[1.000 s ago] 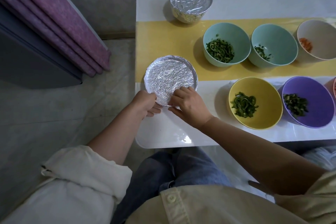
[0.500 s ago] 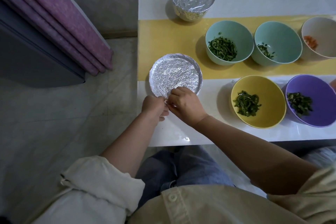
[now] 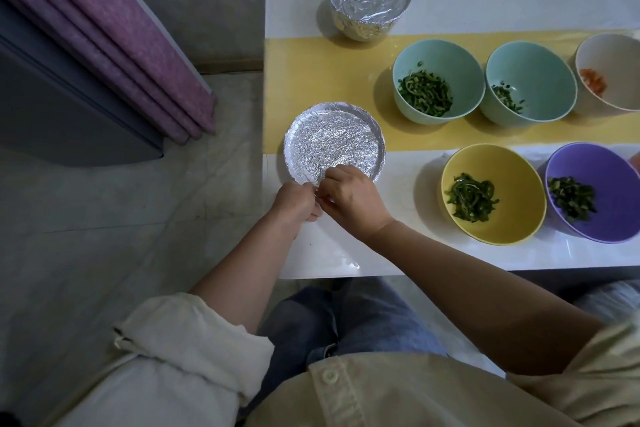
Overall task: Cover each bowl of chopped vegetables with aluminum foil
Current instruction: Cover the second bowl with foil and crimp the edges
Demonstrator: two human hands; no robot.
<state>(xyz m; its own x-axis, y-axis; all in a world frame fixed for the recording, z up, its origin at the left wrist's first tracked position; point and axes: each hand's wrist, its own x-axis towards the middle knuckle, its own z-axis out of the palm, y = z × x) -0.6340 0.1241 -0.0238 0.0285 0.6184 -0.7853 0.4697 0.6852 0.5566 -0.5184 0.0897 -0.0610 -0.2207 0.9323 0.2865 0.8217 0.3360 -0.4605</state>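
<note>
A second before, our hands had been spread apart along the near rim of the bowl (image 3: pixel 380 152) we were wrapping, the left at its side and the right lying over the edge. Since then they had drawn together at one spot on the near rim. Our left hand (image 3: pixel 296 203) was clenched with its fingers curled under. Our right hand (image 3: pixel 353 201) met it knuckle to knuckle, and the fingers of both pinched a small fold of foil (image 3: pixel 334 144) between them. The bowl itself had not moved.

It sat at the left end of the yellow strip (image 3: pixel 311 80) that ran across the white table (image 3: pixel 485 0), half on the strip's near edge and half on the white. The foil lay flat and tight across its mouth, finely crinkled and bright. A raised ring showed where it folded over the rim, and none of the bowl's colour could be seen.

Beyond the strip's far edge stood another wrapped bowl (image 3: pixel 369 0), with foil over its top and down its sides. On the strip stood two teal bowls (image 3: pixel 446 52) (image 3: pixel 540 80) holding chopped greens, and a white bowl (image 3: pixel 613 59) with something orange. Just off the strip's near edge a yellow bowl (image 3: pixel 502 163) and a purple bowl (image 3: pixel 606 170) held more greens, all four uncovered.
</note>
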